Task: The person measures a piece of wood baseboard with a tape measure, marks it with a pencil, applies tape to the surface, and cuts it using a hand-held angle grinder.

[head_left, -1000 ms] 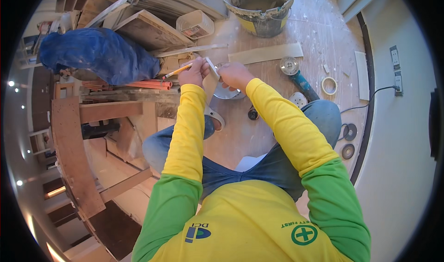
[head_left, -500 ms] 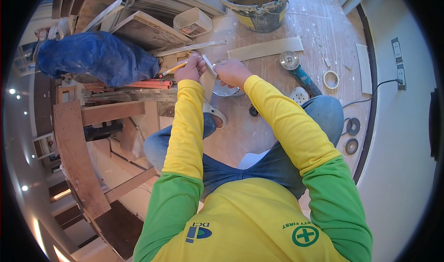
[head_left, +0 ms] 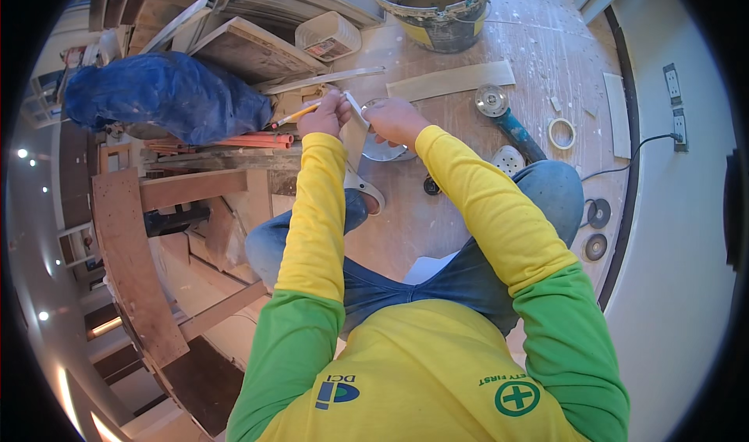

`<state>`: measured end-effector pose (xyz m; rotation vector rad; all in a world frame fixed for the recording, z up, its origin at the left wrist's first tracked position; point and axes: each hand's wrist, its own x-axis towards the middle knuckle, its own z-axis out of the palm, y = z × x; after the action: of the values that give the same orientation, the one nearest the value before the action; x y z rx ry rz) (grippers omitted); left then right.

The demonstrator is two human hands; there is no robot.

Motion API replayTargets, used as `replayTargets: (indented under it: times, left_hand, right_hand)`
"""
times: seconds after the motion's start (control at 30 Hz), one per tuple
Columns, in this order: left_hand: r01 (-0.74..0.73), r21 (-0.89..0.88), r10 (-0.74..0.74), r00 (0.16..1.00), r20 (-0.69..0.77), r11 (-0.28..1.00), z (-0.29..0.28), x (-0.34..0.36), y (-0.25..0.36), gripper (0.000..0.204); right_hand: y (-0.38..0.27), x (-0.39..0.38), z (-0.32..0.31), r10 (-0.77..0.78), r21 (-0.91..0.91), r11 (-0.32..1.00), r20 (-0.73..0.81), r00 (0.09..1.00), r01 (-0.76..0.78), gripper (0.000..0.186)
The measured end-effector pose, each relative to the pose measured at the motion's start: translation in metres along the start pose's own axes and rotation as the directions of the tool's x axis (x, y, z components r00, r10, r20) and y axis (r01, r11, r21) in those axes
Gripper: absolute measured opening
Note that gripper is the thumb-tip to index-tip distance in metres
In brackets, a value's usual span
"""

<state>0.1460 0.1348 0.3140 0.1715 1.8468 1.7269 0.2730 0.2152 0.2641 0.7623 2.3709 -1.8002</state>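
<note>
My left hand [head_left: 326, 114] is closed, with a yellow pencil [head_left: 298, 114] sticking out of it to the left. Between my hands a pale flat strip [head_left: 353, 142] is held up, its thin white edge [head_left: 355, 108] facing me. My right hand [head_left: 392, 122] pinches the strip's right side with curled fingers; the fingertips are partly hidden. Beneath that hand lies a shiny round disc [head_left: 384, 151], partly covered. To the right, an angle grinder [head_left: 511, 122] with a teal body rests on the floor.
A mortar-smeared bucket [head_left: 441, 32] stands ahead, near a long pale offcut [head_left: 452, 80]. A tape roll [head_left: 561, 133] and grinding discs [head_left: 595, 247] lie at the right, by a cord plugged into a wall outlet [head_left: 679, 127]. Blue sheeting [head_left: 168, 95] and stacked boards [head_left: 257, 50] crowd the left.
The whole view has shifted slightly. Both hands keep their hold on the pencil and strip, with hardly any visible movement.
</note>
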Motion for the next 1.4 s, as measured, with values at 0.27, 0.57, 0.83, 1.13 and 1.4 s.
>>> replayTargets:
  times: [0.27,0.57,0.83,1.13,1.4]
  left_hand:
    - [-0.01,0.021,0.01,1.0,-0.028,1.0,0.002,0.0,0.001,0.022]
    - [-0.002,0.027,0.003,0.999,-0.033,1.0,0.004,0.005,0.001,0.02]
    - [0.012,0.068,-0.011,1.0,-0.021,0.998,-0.002,-0.004,0.001,0.016]
    - [0.033,0.114,-0.031,0.999,-0.024,0.993,0.0,-0.02,-0.005,0.017]
    - [0.058,0.121,-0.057,0.998,-0.011,0.991,-0.003,-0.032,-0.007,0.015]
  right_hand:
    - [-0.002,-0.001,-0.002,-0.015,-0.059,0.998,0.014,1.0,0.016,0.042]
    - [-0.001,-0.002,0.002,-0.174,-0.225,0.962,-0.081,0.981,0.152,0.023]
    - [-0.042,-0.039,-0.023,0.204,0.456,0.869,0.019,0.979,-0.19,0.062]
    - [-0.034,-0.035,-0.022,0.267,0.593,0.77,0.031,0.963,-0.233,0.078]
    - [-0.033,-0.034,-0.021,0.262,0.595,0.768,0.046,0.964,-0.237,0.08]
